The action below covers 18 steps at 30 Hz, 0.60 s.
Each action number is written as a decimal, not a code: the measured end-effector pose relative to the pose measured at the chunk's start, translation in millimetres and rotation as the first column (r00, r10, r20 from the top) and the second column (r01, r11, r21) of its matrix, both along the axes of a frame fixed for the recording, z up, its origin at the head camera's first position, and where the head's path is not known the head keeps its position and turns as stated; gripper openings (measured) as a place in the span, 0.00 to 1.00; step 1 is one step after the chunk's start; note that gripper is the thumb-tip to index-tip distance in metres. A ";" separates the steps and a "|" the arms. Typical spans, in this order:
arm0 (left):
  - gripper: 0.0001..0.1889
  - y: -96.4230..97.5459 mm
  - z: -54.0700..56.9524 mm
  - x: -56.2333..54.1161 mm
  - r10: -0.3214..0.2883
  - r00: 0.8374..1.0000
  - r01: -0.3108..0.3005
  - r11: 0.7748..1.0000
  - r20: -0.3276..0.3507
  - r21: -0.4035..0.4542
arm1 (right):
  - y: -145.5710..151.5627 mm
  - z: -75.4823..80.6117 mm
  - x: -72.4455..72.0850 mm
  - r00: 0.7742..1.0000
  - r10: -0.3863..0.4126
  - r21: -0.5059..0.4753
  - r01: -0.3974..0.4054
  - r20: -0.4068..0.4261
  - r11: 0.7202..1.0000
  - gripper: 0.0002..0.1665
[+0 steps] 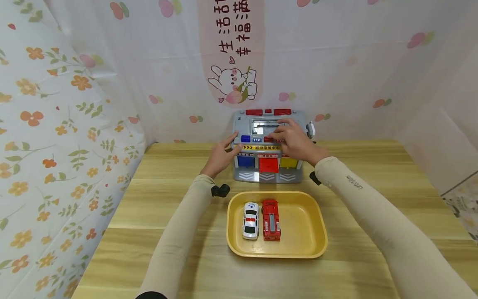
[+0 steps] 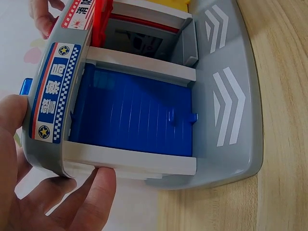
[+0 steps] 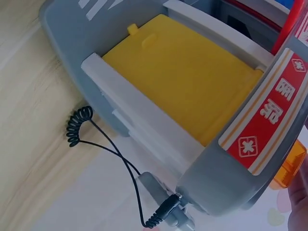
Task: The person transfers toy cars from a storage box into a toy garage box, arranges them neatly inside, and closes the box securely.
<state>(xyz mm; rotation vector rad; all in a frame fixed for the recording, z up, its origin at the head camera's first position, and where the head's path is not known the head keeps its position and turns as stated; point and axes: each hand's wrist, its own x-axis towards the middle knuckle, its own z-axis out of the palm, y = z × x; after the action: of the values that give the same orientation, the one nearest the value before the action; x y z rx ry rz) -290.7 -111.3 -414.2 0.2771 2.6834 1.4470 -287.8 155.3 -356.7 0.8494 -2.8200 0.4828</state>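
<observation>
A grey toy emergency station (image 1: 244, 124) with three garage doors stands at the back of the table. My left hand (image 1: 219, 158) grips its left end, thumb near the front edge and fingers along the side wall. Over the roof, my right hand (image 1: 296, 141) touches the red button (image 1: 267, 139) at the middle with its fingertips. The red door (image 1: 268, 165) below is swung outward, and the bay behind it shows in the left wrist view. Down in their frames are the blue door (image 2: 134, 115) and the yellow door (image 3: 183, 77).
A yellow tray (image 1: 276, 255) in front of the station holds a white police car (image 1: 250, 220) and a red fire truck (image 1: 271, 224). A grey handset (image 3: 156, 190) on a coiled black cord (image 3: 79, 126) hangs at the station's right side. Patterned cloth (image 1: 168, 74) hangs close behind.
</observation>
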 end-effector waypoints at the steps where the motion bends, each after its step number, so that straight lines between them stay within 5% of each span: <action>1: 0.31 -1.4 -0.3 0.1 0.001 1.000 -0.001 1.000 -0.003 0.000 | -1.1 -0.1 0.1 1.000 0.000 0.002 0.000 0.002 1.000 0.25; 8: 0.31 -2.6 0.9 0.6 -0.003 1.000 0.003 1.000 -0.017 0.008 | -2.8 2.7 1.5 1.000 -0.005 0.020 0.004 0.003 1.000 0.26; 18: 0.31 -2.4 -1.3 -0.1 -0.006 1.000 0.006 1.000 -0.028 0.011 | 0.0 10.5 3.1 0.994 -0.012 0.005 0.011 0.112 1.000 0.23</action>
<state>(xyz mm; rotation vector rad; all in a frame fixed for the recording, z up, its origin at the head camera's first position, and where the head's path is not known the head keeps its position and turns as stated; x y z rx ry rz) -290.8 -113.7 -415.5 0.3081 2.6952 1.4677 -284.7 155.3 -346.1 0.8314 -2.9269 0.5396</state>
